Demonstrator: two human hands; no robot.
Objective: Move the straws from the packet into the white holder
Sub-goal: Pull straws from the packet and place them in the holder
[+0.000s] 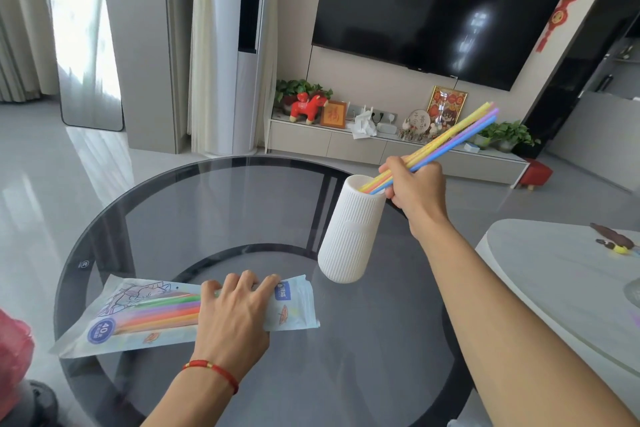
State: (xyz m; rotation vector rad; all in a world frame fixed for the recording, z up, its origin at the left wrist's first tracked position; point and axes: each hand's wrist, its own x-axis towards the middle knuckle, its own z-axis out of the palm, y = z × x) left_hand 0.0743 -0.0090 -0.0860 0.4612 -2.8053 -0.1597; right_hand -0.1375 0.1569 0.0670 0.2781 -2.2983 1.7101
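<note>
A ribbed white holder [349,236] stands on the round glass table [173,204], right of centre. My right hand [417,189] grips a bundle of coloured straws [453,137] just above the holder's mouth; their lower ends are inside the rim and their tops slant up to the right. The clear straw packet [138,314] lies flat near the table's front left, with green, purple and orange straws showing inside. My left hand [233,314] presses down on the packet's right half, fingers curled over its far edge.
A white side table [554,274] with a small dark and yellow object sits close on the right. A red bag [12,354] is at the left edge. Beyond the glass table are a TV cabinet with ornaments and a wall television.
</note>
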